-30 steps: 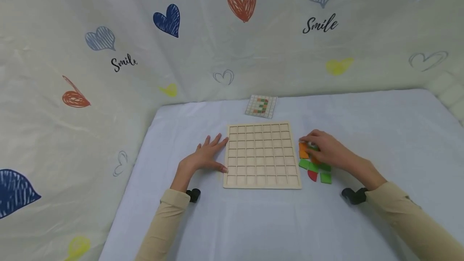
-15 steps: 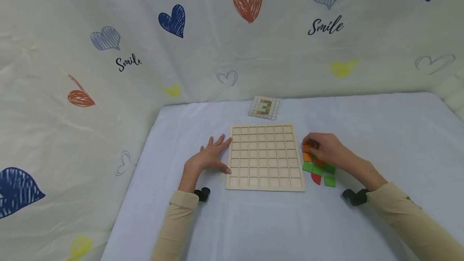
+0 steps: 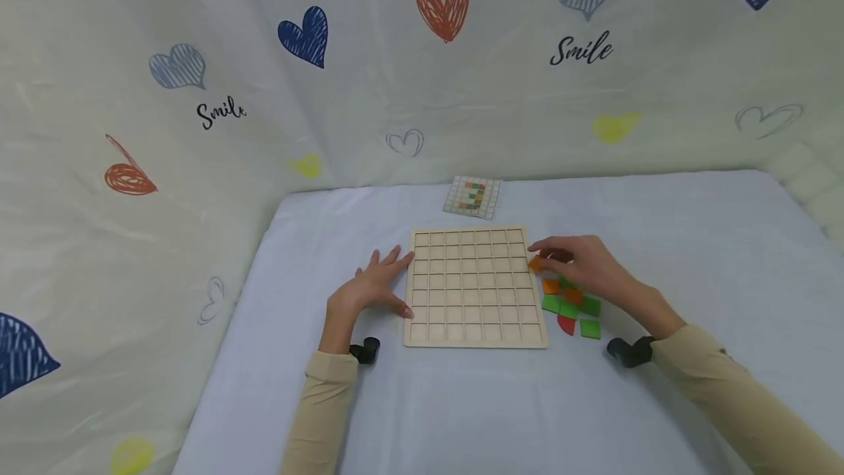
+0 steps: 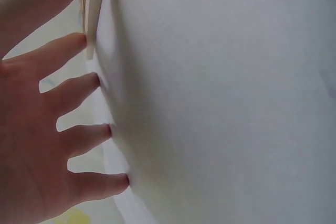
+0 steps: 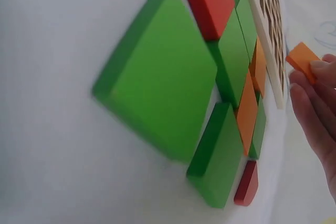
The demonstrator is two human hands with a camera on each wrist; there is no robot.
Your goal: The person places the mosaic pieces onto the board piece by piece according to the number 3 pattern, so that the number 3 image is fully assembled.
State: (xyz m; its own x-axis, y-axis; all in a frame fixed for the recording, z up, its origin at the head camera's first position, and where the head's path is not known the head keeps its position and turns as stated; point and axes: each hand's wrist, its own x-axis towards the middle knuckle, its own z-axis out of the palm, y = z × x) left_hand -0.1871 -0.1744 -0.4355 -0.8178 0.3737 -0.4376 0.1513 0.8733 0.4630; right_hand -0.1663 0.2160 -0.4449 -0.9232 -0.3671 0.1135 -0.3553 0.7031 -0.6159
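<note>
left hand (image 3: pixel 365 292), spread wide, is touching board (image 3: pixel 473 289); right hand (image 3: pixel 588 264) is pinching orange tile (image 5: pixel 302 59) near board's right edge

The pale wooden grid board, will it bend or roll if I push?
Bending seems unlikely: the pale wooden grid board has straight edges. It probably won't roll, being square and lying flat. It might slide on the white tablecloth, though the left fingers touching its edge could steady it.
</note>
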